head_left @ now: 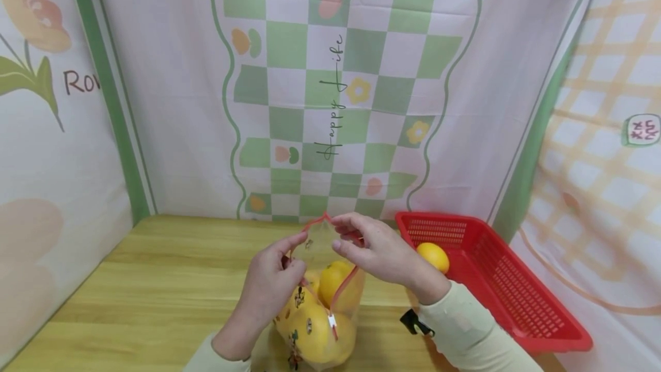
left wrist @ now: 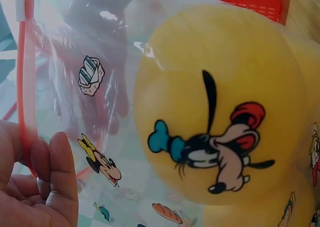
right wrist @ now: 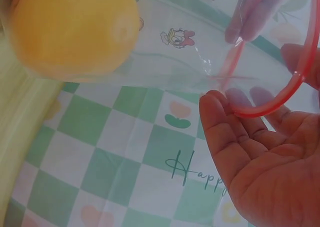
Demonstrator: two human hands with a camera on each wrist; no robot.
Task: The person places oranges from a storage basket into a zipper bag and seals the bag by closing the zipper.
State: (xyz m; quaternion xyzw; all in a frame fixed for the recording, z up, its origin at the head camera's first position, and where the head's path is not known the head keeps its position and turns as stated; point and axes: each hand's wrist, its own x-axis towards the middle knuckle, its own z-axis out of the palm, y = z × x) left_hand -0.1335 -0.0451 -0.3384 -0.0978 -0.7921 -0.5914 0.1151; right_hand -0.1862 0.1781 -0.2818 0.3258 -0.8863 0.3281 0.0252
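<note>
A clear zip bag printed with cartoon figures stands on the table, its red-edged mouth spread apart at the top. Several yellow-orange round fruits, like oranges, fill its lower part. On the left side of the mouth, my left hand pinches the red edge; the left wrist view shows its fingers curled at that strip. Opposite, my right hand holds the far right part of the edge, with the red strip lying across its fingers. A white slider sits on the near side of the zip.
At the right stands a red plastic basket with one more orange by its left wall. A black clip shows below my right wrist. Printed cloth hangs behind the wooden table and at both sides.
</note>
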